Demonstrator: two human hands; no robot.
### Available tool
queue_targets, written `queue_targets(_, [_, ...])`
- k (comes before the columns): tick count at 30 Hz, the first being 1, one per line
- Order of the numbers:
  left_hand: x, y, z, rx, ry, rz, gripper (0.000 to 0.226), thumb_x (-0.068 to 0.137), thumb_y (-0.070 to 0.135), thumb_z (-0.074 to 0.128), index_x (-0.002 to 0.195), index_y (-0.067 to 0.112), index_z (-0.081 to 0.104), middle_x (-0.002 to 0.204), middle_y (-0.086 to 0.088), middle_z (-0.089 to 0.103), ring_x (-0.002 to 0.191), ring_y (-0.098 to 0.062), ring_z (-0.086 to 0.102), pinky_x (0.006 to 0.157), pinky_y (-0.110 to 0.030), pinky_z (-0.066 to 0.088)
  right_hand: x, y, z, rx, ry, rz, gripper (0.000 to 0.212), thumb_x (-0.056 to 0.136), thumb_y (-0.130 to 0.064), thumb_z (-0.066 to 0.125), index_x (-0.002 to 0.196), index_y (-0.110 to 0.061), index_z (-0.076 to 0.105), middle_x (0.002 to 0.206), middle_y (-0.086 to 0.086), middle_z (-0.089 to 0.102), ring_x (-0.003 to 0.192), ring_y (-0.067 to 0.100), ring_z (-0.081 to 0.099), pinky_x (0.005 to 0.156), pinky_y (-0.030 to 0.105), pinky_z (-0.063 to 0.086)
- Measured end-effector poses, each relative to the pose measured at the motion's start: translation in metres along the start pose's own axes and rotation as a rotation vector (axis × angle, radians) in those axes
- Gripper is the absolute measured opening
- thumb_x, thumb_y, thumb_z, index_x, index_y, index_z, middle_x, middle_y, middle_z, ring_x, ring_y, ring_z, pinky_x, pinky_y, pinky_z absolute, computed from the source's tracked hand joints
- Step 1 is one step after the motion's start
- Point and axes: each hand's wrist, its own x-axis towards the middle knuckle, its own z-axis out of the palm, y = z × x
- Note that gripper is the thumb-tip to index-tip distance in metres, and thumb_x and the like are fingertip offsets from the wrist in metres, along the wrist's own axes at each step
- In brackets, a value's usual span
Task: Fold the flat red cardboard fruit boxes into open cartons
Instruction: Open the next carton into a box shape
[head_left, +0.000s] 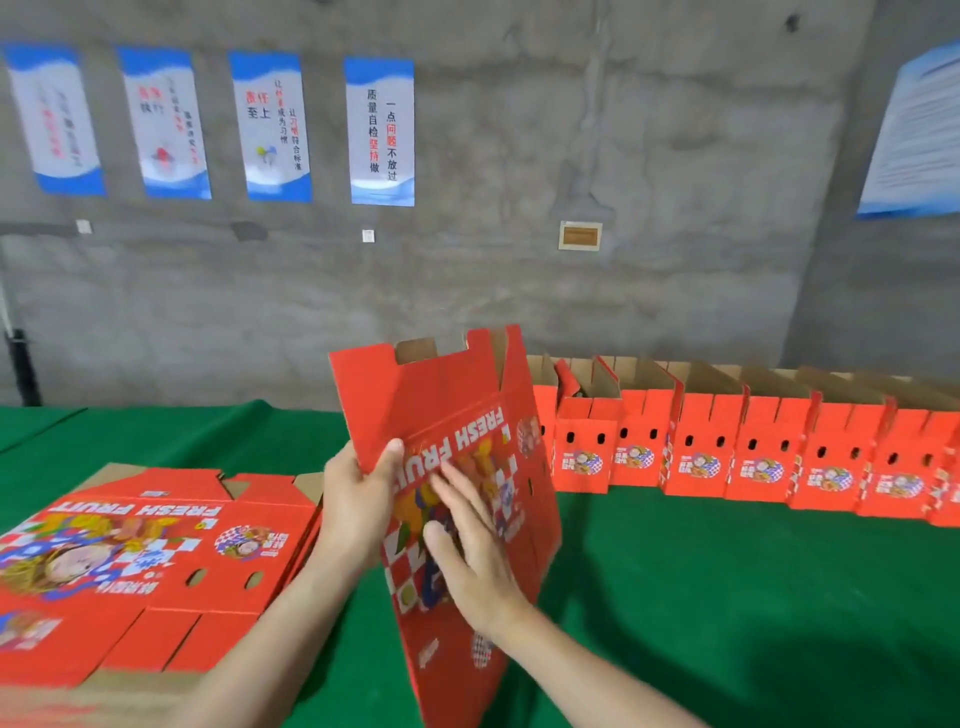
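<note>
Left hand (358, 501) grips, right hand (467, 545) presses the upright red box (457, 410), seemingly flat.

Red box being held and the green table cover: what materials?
Held box: looks like corrugated cardboard, printed red outside, bare brown inside at the top flaps. Table cover: seemingly matte green cloth, maybe felt; folds show at far left.

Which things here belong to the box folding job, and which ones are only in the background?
For the job: held flat box, left hand gripping its edge, right hand flat on its printed face; stack of flat boxes; row of folded cartons.
Just lying about: wall posters; small wall plate; green table cover.
</note>
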Motion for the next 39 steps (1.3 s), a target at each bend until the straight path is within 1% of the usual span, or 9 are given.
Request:
queue_targets(10, [0.004, -0.014, -0.027, -0.174, -0.248, -0.119, 0.012, 0.09, 0.01, 0.058, 0.09, 0.018, 0.066, 0.082, -0.007, 0.074, 0.069, -0.023, 0.072, 0.054, -0.027, 0.056, 0.074, 0.036, -0.123, -0.323, 0.138, 0.394, 0.054, 0.091, -0.031, 0.063, 0.137, -0.012, 0.041, 0.135, 0.005, 0.043, 0.112, 0.021, 0.054, 0.101, 0.038, 0.044])
queue_targets(15, [0.006, -0.017, -0.028, -0.228, -0.332, -0.154, 0.011, 0.08, 0.024, 0.063, 0.088, 0.027, 0.07, 0.09, -0.013, 0.074, 0.076, -0.03, 0.072, 0.058, -0.034, 0.057, 0.071, 0.04, -0.161, -0.315, -0.034, 0.493, 0.028, 0.085, -0.04, 0.068, 0.097, -0.02, 0.052, 0.092, 0.001, 0.065, 0.061, 0.005, 0.062, 0.049, 0.018, 0.045])
queue_targets(17, [0.005, -0.024, -0.029, -0.228, -0.339, -0.163, 0.013, 0.08, 0.025, 0.063, 0.091, 0.028, 0.069, 0.091, -0.013, 0.073, 0.078, -0.032, 0.072, 0.059, -0.035, 0.057, 0.065, 0.042, -0.173, -0.243, -0.149, 0.56, 0.027, 0.088, -0.038, 0.064, 0.102, -0.018, 0.052, 0.091, -0.001, 0.066, 0.056, 0.009, 0.067, 0.043, 0.017, 0.043])
queue_targets(23, [0.014, -0.039, -0.033, -0.198, -0.346, -0.216, 0.03, 0.075, 0.021, 0.066, 0.103, 0.014, 0.061, 0.087, -0.015, 0.073, 0.07, -0.029, 0.071, 0.055, -0.032, 0.056, 0.049, 0.032, -0.182, 0.034, -0.248, 0.708, 0.057, 0.091, -0.057, 0.047, 0.135, -0.021, 0.044, 0.135, 0.008, 0.053, 0.066, 0.028, 0.071, 0.05, 0.026, 0.052])
queue_targets(28, [0.025, -0.047, -0.038, -0.036, -0.465, -0.307, 0.034, 0.075, 0.025, 0.072, 0.101, 0.006, 0.058, 0.081, -0.01, 0.074, 0.069, -0.025, 0.07, 0.058, -0.029, 0.056, 0.051, 0.024, -0.181, -0.095, -0.082, 0.769, 0.073, 0.08, -0.07, 0.05, 0.114, -0.006, 0.058, 0.09, 0.012, 0.072, 0.045, 0.015, 0.054, 0.041, 0.021, 0.038])
queue_targets(31, [0.03, -0.044, -0.043, 0.208, -0.549, -0.265, 0.06, 0.084, 0.07, 0.043, 0.095, 0.017, 0.069, 0.091, 0.005, 0.075, 0.087, -0.013, 0.071, 0.077, -0.023, 0.051, 0.047, 0.024, -0.184, -0.071, 0.021, 0.698, 0.058, 0.075, -0.069, 0.052, 0.082, -0.012, 0.062, 0.054, -0.001, 0.065, 0.039, 0.01, 0.05, 0.046, 0.021, 0.035])
queue_targets(35, [0.033, -0.038, -0.04, 0.274, -0.468, -0.322, 0.08, 0.075, 0.077, 0.008, 0.083, 0.031, 0.073, 0.084, 0.012, 0.075, 0.085, -0.004, 0.067, 0.078, -0.026, 0.047, 0.041, 0.03, -0.182, 0.043, 0.182, 0.566, 0.041, 0.082, -0.058, 0.058, 0.081, -0.018, 0.067, 0.071, -0.002, 0.074, 0.065, 0.01, 0.071, 0.06, 0.021, 0.047])
queue_targets(37, [0.034, -0.036, -0.035, 0.335, -0.446, -0.348, 0.076, 0.089, 0.069, 0.014, 0.089, 0.017, 0.07, 0.081, -0.003, 0.075, 0.083, -0.022, 0.069, 0.077, -0.035, 0.053, 0.037, 0.033, -0.181, 0.067, 0.242, 0.499, 0.036, 0.083, -0.055, 0.06, 0.077, -0.02, 0.067, 0.072, -0.005, 0.074, 0.065, 0.008, 0.07, 0.054, 0.016, 0.047])
queue_targets(39, [0.034, -0.033, -0.031, 0.385, -0.485, -0.329, 0.036, 0.1, 0.042, 0.037, 0.103, 0.016, 0.063, 0.082, -0.009, 0.074, 0.081, -0.027, 0.071, 0.074, -0.038, 0.057, 0.031, 0.034, -0.181, 0.118, 0.287, 0.45, 0.034, 0.083, -0.051, 0.061, 0.079, -0.019, 0.068, 0.074, -0.005, 0.074, 0.066, 0.007, 0.071, 0.052, 0.011, 0.048])
